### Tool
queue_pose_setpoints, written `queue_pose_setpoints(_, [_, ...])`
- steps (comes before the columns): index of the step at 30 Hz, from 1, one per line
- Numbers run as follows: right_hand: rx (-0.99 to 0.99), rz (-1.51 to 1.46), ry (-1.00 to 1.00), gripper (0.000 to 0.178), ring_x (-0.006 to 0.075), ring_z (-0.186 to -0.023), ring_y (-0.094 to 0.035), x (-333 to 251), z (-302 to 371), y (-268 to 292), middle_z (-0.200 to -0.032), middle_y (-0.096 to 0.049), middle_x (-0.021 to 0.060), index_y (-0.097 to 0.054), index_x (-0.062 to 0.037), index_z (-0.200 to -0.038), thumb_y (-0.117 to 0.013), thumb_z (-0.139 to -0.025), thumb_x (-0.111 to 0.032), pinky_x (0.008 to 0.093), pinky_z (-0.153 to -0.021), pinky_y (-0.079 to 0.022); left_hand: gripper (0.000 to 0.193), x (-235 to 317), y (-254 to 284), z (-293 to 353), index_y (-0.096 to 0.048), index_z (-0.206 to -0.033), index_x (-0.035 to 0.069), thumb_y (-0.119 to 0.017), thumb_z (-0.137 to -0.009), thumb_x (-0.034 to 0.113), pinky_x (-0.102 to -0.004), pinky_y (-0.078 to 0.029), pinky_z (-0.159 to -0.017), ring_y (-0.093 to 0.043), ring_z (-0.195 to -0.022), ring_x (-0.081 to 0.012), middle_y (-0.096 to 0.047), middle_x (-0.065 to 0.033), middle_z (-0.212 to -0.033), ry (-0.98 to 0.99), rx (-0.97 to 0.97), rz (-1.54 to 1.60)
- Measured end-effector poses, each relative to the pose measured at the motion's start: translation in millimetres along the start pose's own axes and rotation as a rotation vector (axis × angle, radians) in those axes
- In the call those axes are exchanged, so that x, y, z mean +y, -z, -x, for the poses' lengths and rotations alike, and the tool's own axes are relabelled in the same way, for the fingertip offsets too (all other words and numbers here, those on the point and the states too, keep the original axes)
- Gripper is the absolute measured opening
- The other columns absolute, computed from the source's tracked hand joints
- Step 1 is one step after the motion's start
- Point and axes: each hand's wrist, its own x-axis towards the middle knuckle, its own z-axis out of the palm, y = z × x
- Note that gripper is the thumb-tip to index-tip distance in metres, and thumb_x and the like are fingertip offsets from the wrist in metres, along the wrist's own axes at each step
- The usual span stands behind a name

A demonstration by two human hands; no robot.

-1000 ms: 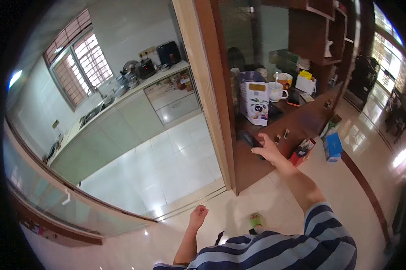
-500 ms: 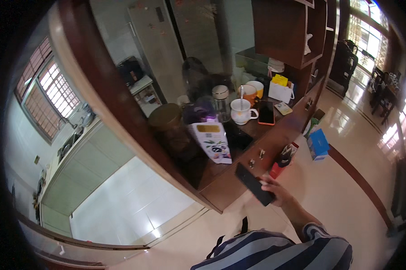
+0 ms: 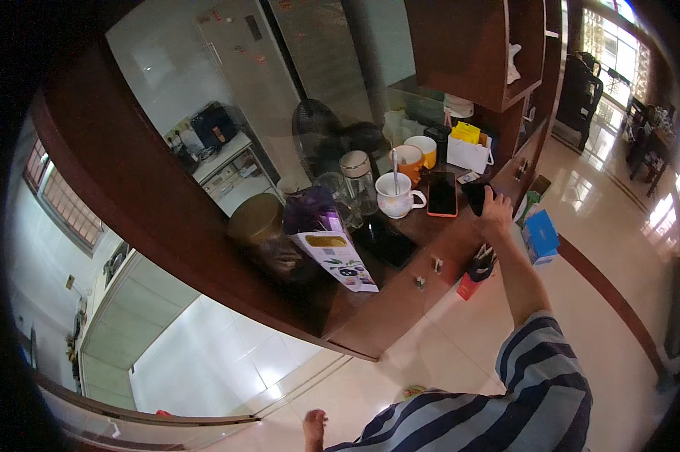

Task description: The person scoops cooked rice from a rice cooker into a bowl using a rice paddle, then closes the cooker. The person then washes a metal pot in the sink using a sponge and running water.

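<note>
My right hand [image 3: 497, 216] is closed on a dark smartphone [image 3: 474, 197] at the counter's front edge. Just left of it lies another phone [image 3: 442, 193] in an orange-red case. Beyond that, a white patterned mug [image 3: 397, 197] has a spoon handle standing up in it. A flat black device [image 3: 386, 239] lies further left, beside a purple and white pouch [image 3: 338, 260] that stands upright. Low in the picture, away from the counter, my left hand [image 3: 315, 423] shows with fingers loosely curled and nothing visible in them.
The brown cabinet counter [image 3: 359, 313] also holds orange and yellow mugs [image 3: 409, 160], a lidded glass bottle [image 3: 359, 182], a big brown-lidded jar [image 3: 261, 226] and a white paper bag [image 3: 469, 153]. On the floor stand a red bag [image 3: 470, 286] and a blue box [image 3: 540, 235]. A shelf unit [image 3: 460, 49] overhangs at right.
My right hand has carried the phone from in front of the cabinet up and right to the counter edge. My left hand has come into view. The whole view has shifted.
</note>
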Motion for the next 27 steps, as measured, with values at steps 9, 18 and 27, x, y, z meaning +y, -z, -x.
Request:
queue_pose_setpoints(9, [-0.181, -0.062, -0.074, 0.092, 0.0407, -0.115, -0.039, -37.6, -32.4, -15.2, -0.125, -0.042, 0.025, -0.022, -0.0092, -0.137, -0.075, -0.066, -0.035, 0.0486, -0.092, -0.037, 0.024, -167.2, 18.3, 48.3, -0.062, -0.087, 0.004, -0.059, -0.083, 0.027, -0.0347, -0.05, -0.061, -0.062, -0.067, -0.0212, -0.064, -0.0089, -0.076, 0.486, -0.047, -0.185])
queue_pose_setpoints(18, [0.058, -0.448, 0.215, 0.077, 0.0379, -0.116, -0.044, -10.4, -79.2, -58.8, -0.126, -0.044, 0.0245, -0.03, 0.0034, -0.132, -0.071, -0.072, -0.021, 0.042, -0.098, -0.035, 0.034, -141.1, 0.2, 56.0, -0.062, -0.089, -0.001, -0.059, -0.083, 0.032, -0.0322, -0.05, -0.067, -0.062, -0.068, -0.02, -0.066, -0.0106, -0.078, 0.332, -0.018, -0.192])
queue_pose_setpoints(27, [0.456, -0.809, 0.138, 0.047, 0.0348, -0.117, -0.042, -40.4, 9.2, -86.2, -0.125, -0.047, 0.0215, -0.047, 0.0024, -0.122, -0.052, -0.087, -0.028, 0.0416, -0.099, -0.033, 0.046, -130.5, 14.1, 57.9, -0.066, -0.093, 0.002, -0.061, -0.075, 0.044, -0.0394, -0.047, -0.081, -0.06, -0.091, -0.0338, -0.064, -0.0192, -0.095, 0.397, 0.214, -0.297])
